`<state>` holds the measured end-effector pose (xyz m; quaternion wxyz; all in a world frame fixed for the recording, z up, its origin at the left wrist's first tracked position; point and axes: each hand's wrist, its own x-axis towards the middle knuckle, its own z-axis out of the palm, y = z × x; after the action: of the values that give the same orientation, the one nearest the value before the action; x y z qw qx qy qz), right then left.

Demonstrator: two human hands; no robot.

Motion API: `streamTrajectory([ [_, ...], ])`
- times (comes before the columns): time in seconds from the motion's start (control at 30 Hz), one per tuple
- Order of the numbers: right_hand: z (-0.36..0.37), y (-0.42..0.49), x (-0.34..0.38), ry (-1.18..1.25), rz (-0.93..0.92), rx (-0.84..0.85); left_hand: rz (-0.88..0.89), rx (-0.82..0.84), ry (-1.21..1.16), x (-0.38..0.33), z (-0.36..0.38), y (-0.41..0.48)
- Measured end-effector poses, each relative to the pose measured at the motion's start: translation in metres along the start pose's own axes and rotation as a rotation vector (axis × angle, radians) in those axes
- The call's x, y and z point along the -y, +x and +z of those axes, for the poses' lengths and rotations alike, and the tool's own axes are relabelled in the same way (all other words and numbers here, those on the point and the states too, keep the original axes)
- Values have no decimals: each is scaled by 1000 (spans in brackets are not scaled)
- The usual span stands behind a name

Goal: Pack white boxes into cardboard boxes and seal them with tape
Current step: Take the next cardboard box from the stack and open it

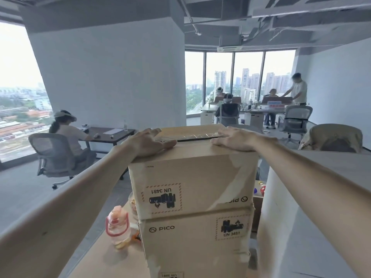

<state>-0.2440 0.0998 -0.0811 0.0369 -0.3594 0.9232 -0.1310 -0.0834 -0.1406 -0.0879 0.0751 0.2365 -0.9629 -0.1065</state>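
Note:
Two brown cardboard boxes stand stacked in front of me. The upper cardboard box (pixel 192 183) has its printing upside down and a strip of clear tape (pixel 192 135) along its closed top seam. It rests on the lower cardboard box (pixel 194 243), marked PICO. My left hand (pixel 149 143) lies flat on the top's left side, fingers spread over the front edge. Flat on the top's right side is my right hand (pixel 233 138). Neither hand grips anything. No white boxes are in view.
A pink water bottle (pixel 118 227) stands on the tabletop (pixel 120 263) left of the stack. A white partition (pixel 313 207) rises close on the right. Several people sit at desks; an office chair (pixel 54 157) is at left, more chairs far right.

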Motion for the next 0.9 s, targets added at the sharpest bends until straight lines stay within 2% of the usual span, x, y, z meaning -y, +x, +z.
streamTrajectory([
  [0.1, 3, 0, 0, 22, 2, -15, 21, 12, -15, -4, 0, -3],
  [0.3, 2, -20, 3, 124, -76, -119, 47, -72, -141, -5, -1, -17],
  [0.67, 2, -106, 21, 192, -267, -466, 95, -481, -138, -26, -20, -125],
  [0.9, 16, -179, 39, 268, -417, -545, 36, -667, -92, -25, -19, -228],
])
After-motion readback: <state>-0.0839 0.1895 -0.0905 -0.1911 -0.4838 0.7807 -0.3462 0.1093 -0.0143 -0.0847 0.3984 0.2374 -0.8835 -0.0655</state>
